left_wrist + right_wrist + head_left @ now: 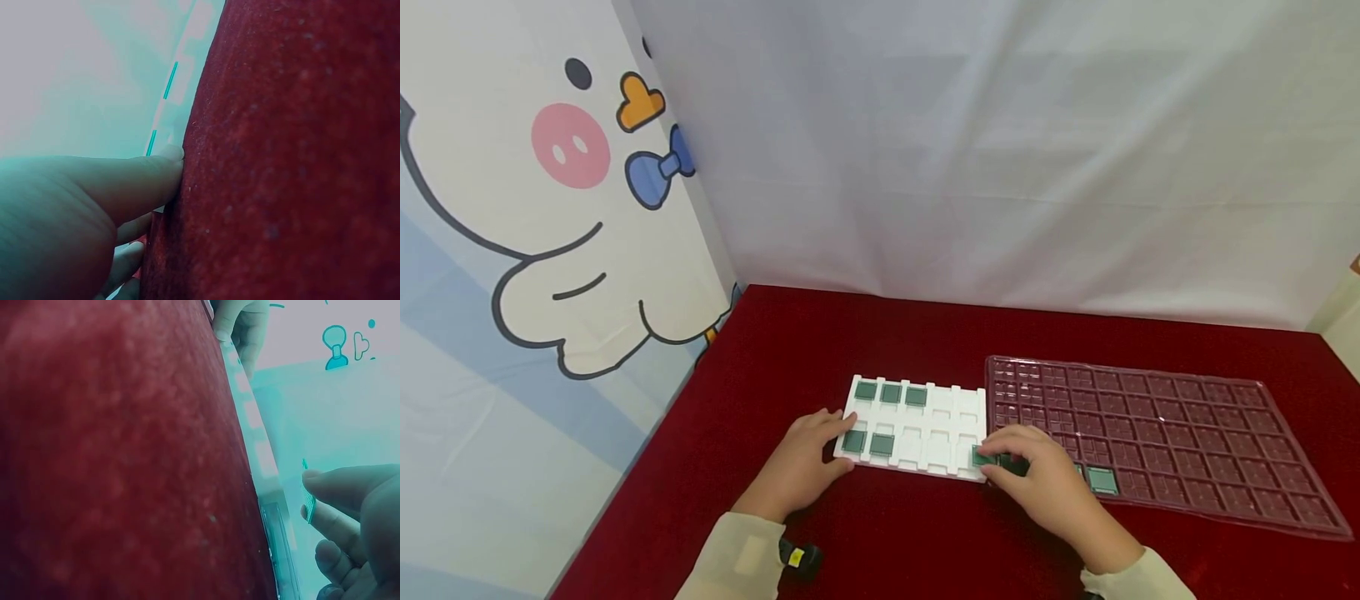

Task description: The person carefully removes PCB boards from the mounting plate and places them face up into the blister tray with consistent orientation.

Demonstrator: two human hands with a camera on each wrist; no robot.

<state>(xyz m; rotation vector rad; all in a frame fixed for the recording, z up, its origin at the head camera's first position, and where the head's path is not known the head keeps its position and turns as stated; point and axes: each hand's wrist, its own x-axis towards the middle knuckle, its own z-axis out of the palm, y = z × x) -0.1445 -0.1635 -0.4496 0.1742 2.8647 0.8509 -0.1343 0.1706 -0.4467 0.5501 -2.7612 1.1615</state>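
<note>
A white tray (pixel 925 417) with recessed slots lies flat and holds several green square chips (pixel 882 444) at its left side. My left hand (pixel 805 454) grips the tray's near left corner, its thumb (pixel 144 178) against the near edge. My right hand (pixel 1037 471) pinches another green chip (pixel 309 500) between thumb and index finger, just above the tray's near right end. In the right wrist view this chip is tilted nearly on edge, apart from the tray. Part of it is hidden by the fingers in the head view.
To the right of the white tray lies a large clear plastic tray (pixel 1157 425) with many compartments. A green chip (pixel 1102 480) sits in its near row; another beside it is partly hidden by my right hand. Dark red cloth (pixel 925 542) covers the table; a white curtain (pixel 1000 167) hangs behind.
</note>
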